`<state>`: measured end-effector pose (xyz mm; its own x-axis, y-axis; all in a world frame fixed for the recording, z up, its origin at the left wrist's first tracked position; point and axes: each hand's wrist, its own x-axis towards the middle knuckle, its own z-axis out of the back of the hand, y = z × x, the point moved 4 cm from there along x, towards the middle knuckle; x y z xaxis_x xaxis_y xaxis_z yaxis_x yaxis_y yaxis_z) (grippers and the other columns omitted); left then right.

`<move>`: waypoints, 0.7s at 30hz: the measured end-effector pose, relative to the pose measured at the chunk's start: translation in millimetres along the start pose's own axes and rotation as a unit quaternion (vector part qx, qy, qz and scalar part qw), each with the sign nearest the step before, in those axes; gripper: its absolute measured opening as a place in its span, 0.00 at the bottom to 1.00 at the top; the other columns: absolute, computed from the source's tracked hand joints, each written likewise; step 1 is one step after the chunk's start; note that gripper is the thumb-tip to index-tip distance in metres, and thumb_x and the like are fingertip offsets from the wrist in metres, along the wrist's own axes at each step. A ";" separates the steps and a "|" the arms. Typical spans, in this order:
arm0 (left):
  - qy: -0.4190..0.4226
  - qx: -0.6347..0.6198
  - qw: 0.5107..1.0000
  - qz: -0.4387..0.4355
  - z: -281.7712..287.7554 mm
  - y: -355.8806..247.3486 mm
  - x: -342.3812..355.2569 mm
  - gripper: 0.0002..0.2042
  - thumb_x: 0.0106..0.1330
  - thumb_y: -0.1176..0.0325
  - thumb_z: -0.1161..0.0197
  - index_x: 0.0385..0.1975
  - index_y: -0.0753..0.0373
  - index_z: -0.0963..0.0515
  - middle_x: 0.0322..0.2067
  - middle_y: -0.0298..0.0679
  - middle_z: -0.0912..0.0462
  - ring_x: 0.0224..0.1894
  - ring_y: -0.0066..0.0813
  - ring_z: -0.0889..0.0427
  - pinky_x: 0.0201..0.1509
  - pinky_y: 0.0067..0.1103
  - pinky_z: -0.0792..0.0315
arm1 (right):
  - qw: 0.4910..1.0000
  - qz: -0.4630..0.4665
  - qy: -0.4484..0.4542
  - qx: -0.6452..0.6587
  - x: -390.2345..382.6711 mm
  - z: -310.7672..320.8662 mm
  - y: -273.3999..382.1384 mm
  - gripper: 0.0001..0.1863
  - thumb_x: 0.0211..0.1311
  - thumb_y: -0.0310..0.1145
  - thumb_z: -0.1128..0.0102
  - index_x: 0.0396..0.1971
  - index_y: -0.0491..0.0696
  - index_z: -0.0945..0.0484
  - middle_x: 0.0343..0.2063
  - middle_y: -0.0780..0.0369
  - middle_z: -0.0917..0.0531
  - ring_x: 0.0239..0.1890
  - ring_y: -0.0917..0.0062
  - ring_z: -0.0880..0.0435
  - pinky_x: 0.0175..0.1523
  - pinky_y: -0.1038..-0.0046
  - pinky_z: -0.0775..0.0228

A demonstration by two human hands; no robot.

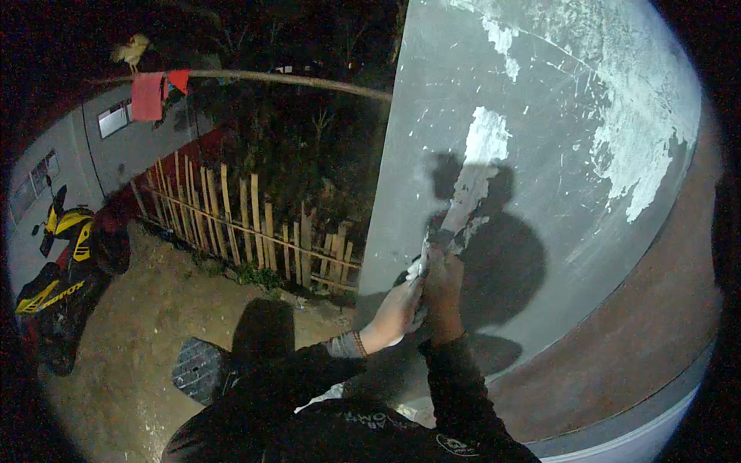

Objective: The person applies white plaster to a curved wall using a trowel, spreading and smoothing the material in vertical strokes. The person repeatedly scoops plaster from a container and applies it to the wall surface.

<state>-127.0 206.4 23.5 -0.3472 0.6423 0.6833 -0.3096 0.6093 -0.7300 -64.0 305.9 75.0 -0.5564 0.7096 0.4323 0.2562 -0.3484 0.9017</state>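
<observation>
Person working at a grey wall (571, 201), outdoors, dark out, light falling on the wall. Both hands up together at the lower middle of the wall, fingers curled. Right hand (445, 279) closed around a flat tool (442, 234), its dark end poking out above the fingers, at the bottom of a pale streak (485, 139) on the wall; whether the edge touches the wall, cannot tell. Left hand (392, 315) pressed in beside and slightly below the right, fingers bent, white smears near the fingertips; partly hidden, so cannot tell if it also grips the tool. Left wrist has a bracelet (360, 343); both dark sleeves (463, 378) come in from below. Big shadow (517, 255) of the person covers the wall around the hands. Larger white patch (641, 139) upper right on the wall, scattered pale specks around, brown surface (656, 270) beyond its right edge. Left side: bare ground (147, 309), slatted fence (225, 197), yellow and black motorbike (58, 297), dark ridged block (199, 370), kind unclear. Above the fence a pole (285, 78), red cloth (147, 98) hung over it, pale bird (133, 51) perched on top
</observation>
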 end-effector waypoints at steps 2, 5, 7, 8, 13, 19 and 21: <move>0.005 0.007 1.000 0.016 3.0 -3.1 13.4 0.14 0.73 0.65 0.42 0.54 0.63 0.28 0.30 0.40 0.27 0.32 0.41 0.25 0.34 0.33 0.30 | 0.999 0.015 -0.004 0.029 10.5 4.9 12.0 0.14 0.74 0.39 0.45 0.37 0.43 0.20 0.31 0.65 0.21 0.33 0.79 0.25 0.36 0.70 0.33; 0.027 -0.081 0.974 0.212 7.7 -11.8 31.1 0.13 0.76 0.61 0.45 0.50 0.64 0.28 0.31 0.45 0.24 0.34 0.49 0.23 0.35 0.38 0.28 | 0.960 0.150 -0.119 -0.203 29.2 6.0 46.9 0.13 0.74 0.38 0.47 0.39 0.43 0.21 0.34 0.65 0.20 0.35 0.80 0.24 0.37 0.72 0.32; 0.022 -0.031 0.996 0.086 11.2 -38.8 52.7 0.14 0.78 0.59 0.48 0.47 0.64 0.27 0.32 0.45 0.23 0.33 0.47 0.22 0.34 0.38 0.28 | 0.893 0.264 -0.106 -0.349 33.1 -3.0 70.5 0.13 0.75 0.38 0.48 0.38 0.43 0.21 0.33 0.66 0.21 0.35 0.80 0.24 0.37 0.74 0.31; -0.017 0.046 0.998 0.044 15.1 -49.5 60.8 0.15 0.79 0.57 0.50 0.46 0.63 0.27 0.32 0.44 0.23 0.33 0.45 0.22 0.33 0.38 0.28 | 0.904 0.275 -0.093 -0.315 38.9 -4.0 78.9 0.13 0.75 0.38 0.48 0.37 0.43 0.21 0.33 0.66 0.21 0.34 0.80 0.23 0.37 0.74 0.31; -0.080 0.233 0.947 -0.205 11.8 -77.4 84.3 0.17 0.81 0.54 0.53 0.46 0.60 0.24 0.28 0.32 0.26 0.26 0.21 0.25 0.25 0.27 0.33 | 0.993 0.068 -0.002 0.095 51.9 -8.5 76.3 0.15 0.73 0.41 0.46 0.34 0.43 0.21 0.27 0.66 0.19 0.28 0.78 0.21 0.33 0.70 0.28; 0.023 -0.102 0.994 0.004 7.0 -86.6 94.3 0.13 0.78 0.60 0.48 0.48 0.59 0.21 0.24 0.31 0.28 0.21 0.19 0.29 0.21 0.21 0.37 | 0.902 0.341 -0.152 -0.217 81.2 -13.4 109.7 0.16 0.71 0.40 0.46 0.28 0.44 0.21 0.21 0.63 0.19 0.23 0.74 0.19 0.31 0.68 0.27; 0.005 -0.104 0.994 -0.018 10.0 -110.0 102.7 0.10 0.76 0.62 0.44 0.46 0.59 0.20 0.23 0.30 0.29 0.20 0.20 0.30 0.21 0.22 0.35 | 0.845 0.401 -0.157 -0.317 85.2 -15.9 124.7 0.15 0.71 0.37 0.48 0.28 0.44 0.21 0.21 0.61 0.19 0.23 0.72 0.18 0.31 0.67 0.27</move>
<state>-137.4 200.7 173.9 -0.3301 0.6221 0.7099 -0.1324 0.7141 -0.6874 -92.0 313.1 224.0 -0.1422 0.1829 0.9728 -0.0783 -0.9818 0.1731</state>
